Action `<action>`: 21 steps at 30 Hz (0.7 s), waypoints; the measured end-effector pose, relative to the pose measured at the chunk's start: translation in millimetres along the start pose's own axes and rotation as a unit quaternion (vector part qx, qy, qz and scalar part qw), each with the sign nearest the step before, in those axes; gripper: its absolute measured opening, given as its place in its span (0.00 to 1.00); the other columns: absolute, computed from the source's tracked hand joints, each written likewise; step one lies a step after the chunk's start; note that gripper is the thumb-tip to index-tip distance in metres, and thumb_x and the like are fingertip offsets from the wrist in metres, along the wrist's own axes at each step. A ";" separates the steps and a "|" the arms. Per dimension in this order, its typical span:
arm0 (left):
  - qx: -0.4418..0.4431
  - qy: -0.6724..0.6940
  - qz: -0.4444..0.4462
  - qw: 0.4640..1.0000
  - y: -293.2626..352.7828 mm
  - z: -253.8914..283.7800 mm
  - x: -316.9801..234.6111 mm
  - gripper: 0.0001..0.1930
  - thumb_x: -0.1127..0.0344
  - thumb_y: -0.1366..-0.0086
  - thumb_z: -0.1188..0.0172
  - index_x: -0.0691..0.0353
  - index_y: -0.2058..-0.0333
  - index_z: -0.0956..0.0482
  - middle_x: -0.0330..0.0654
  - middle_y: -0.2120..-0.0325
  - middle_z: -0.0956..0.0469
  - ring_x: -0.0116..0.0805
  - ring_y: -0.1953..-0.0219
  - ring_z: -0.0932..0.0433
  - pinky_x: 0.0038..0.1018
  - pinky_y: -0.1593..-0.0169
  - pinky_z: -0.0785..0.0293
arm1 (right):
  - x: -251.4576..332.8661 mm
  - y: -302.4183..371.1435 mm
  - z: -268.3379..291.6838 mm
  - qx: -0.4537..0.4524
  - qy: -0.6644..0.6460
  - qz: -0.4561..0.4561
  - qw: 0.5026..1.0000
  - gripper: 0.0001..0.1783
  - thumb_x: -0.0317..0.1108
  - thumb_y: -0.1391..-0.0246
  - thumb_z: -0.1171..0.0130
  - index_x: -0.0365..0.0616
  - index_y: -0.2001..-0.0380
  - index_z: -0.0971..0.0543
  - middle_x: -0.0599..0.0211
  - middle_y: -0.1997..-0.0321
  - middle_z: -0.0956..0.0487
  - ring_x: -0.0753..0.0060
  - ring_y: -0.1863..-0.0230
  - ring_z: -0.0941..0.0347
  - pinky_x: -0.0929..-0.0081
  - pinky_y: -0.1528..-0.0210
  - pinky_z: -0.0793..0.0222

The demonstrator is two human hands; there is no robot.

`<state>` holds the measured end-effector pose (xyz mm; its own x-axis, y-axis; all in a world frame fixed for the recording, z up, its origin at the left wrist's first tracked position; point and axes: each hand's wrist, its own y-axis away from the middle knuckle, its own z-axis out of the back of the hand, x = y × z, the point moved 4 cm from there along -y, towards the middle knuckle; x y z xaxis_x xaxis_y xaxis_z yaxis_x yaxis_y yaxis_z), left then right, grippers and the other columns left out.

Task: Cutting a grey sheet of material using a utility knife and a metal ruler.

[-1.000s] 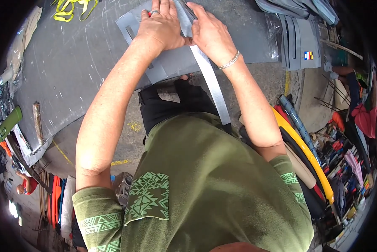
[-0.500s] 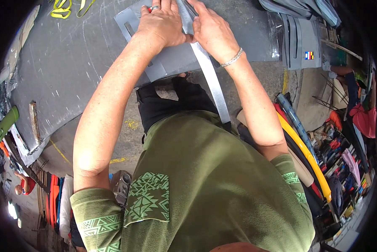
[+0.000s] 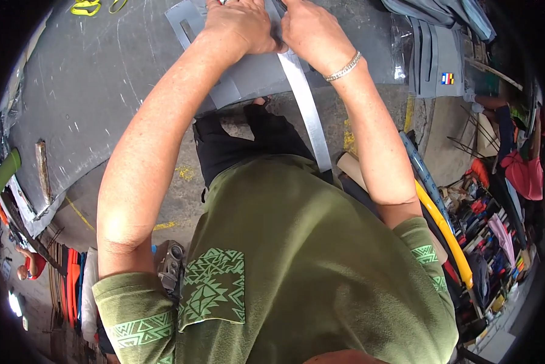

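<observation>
Higher in view than earlier: table [image 3: 72, 91], grey sheet [image 3: 251, 73] at 12 o'clock under a metal strip [image 3: 304, 103], left hand [image 3: 242, 27] open, palm down, right hand [image 3: 317, 33], grip hidden. One dark slot [image 3: 184, 27] looks finished; what remains can't be told.

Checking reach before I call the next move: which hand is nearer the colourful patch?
Right. The right hand is left of the patch, beside the silver strip; the left hand is farther left, over the grey sheet.

Bright; glare on left forearm [image 3: 154, 136], silvery strip [image 3: 306, 112]; rim dark, distorted.
</observation>
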<state>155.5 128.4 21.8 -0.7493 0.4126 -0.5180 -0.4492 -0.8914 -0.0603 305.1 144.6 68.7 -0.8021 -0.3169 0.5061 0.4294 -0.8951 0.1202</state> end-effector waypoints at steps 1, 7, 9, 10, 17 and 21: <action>0.079 -0.032 0.026 0.996 0.8 6.1 -8.6 0.57 0.34 0.38 0.42 0.78 0.28 0.51 0.65 0.25 0.54 0.62 0.22 0.56 0.53 0.26 0.48 | 2.5 0.3 -0.3 0.002 0.001 0.003 1.000 0.26 0.26 0.40 0.52 0.34 0.37 0.31 0.34 0.57 0.19 0.35 0.53 0.20 0.47 0.49 0.24; 0.257 -0.247 0.206 0.911 -23.3 14.1 -31.3 0.58 0.33 0.39 0.41 0.77 0.27 0.51 0.65 0.25 0.54 0.60 0.22 0.55 0.53 0.26 0.48 | -6.3 8.7 -13.6 -0.014 0.001 0.017 1.000 0.26 0.25 0.40 0.51 0.34 0.37 0.31 0.35 0.57 0.18 0.35 0.54 0.20 0.47 0.49 0.24; 0.260 -0.237 0.210 0.912 -25.7 15.4 -34.3 0.58 0.32 0.39 0.41 0.77 0.27 0.51 0.64 0.25 0.55 0.60 0.22 0.56 0.53 0.25 0.48 | -7.5 19.5 -11.5 -0.019 -0.001 0.010 1.000 0.27 0.25 0.41 0.50 0.34 0.37 0.31 0.34 0.56 0.19 0.33 0.54 0.21 0.45 0.50 0.25; 0.262 -0.228 0.215 0.913 -26.8 14.3 -36.2 0.59 0.32 0.40 0.40 0.77 0.27 0.52 0.64 0.24 0.55 0.60 0.22 0.56 0.52 0.25 0.49 | -7.0 25.9 -9.1 -0.020 0.000 0.006 1.000 0.27 0.25 0.41 0.50 0.34 0.37 0.31 0.34 0.56 0.19 0.33 0.54 0.21 0.45 0.50 0.25; 0.128 0.038 0.035 0.990 -8.3 17.3 -20.0 0.63 0.28 0.41 0.39 0.77 0.27 0.54 0.64 0.24 0.58 0.59 0.21 0.58 0.51 0.24 0.52 | -8.3 62.3 -11.3 0.005 -0.013 -0.013 1.000 0.29 0.28 0.37 0.49 0.50 0.32 0.33 0.44 0.50 0.19 0.38 0.48 0.23 0.49 0.44 0.26; 0.275 -0.224 0.230 0.906 -23.1 15.1 -32.7 0.63 0.29 0.42 0.38 0.77 0.27 0.54 0.65 0.24 0.59 0.59 0.21 0.59 0.52 0.24 0.52 | -9.6 80.9 -9.8 0.024 -0.019 -0.021 0.999 0.28 0.27 0.37 0.48 0.44 0.33 0.33 0.39 0.50 0.21 0.35 0.51 0.21 0.49 0.47 0.24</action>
<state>183.0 138.4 53.0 -0.9861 0.1644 0.0251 -0.1207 -0.8112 0.5721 343.5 72.1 65.2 -0.8035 -0.2662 0.5325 0.4162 -0.8907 0.1828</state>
